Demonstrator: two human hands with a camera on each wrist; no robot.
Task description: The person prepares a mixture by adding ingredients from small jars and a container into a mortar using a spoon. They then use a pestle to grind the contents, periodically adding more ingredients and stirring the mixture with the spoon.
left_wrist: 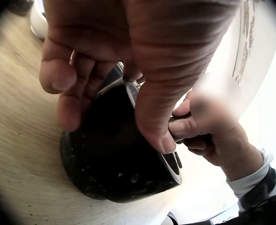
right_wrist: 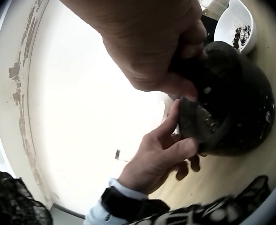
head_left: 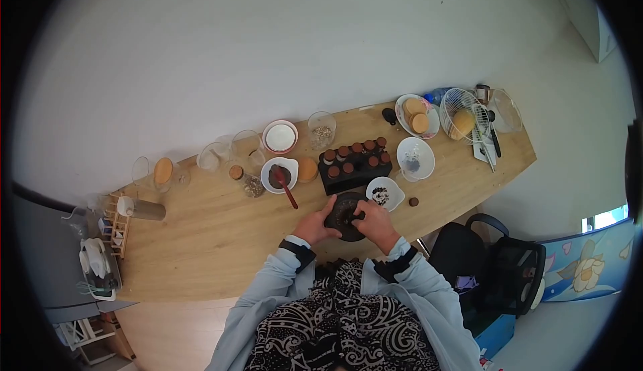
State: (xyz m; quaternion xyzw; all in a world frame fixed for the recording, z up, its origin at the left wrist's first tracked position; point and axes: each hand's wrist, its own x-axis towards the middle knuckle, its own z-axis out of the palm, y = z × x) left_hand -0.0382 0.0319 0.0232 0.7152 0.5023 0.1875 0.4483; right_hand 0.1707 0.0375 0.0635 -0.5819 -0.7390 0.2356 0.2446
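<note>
A dark stone mortar (head_left: pixel 349 236) stands on the wooden table (head_left: pixel 221 250) close in front of the person. The left hand (head_left: pixel 316 227) holds its rim from the left; in the left wrist view the thumb hooks over the edge while the fingers lie along the outside. Gripped in the right hand (head_left: pixel 377 226) is a dark pestle (head_left: pixel 360 215), whose lower end dips into the mortar. Crushed bits show inside the mortar in the head view. Just beyond it, a white spouted bowl (head_left: pixel 398 201) contains black and white pieces.
Behind the mortar stands a black rack (head_left: pixel 345 185) of brown-capped bottles. A red spoon (head_left: pixel 287 190) leans in a white bowl (head_left: pixel 266 182) of dark powder. One brown cap (head_left: pixel 413 202) lies at right. Glass jars, bowls and a wire basket (head_left: pixel 462 103) line the back edge.
</note>
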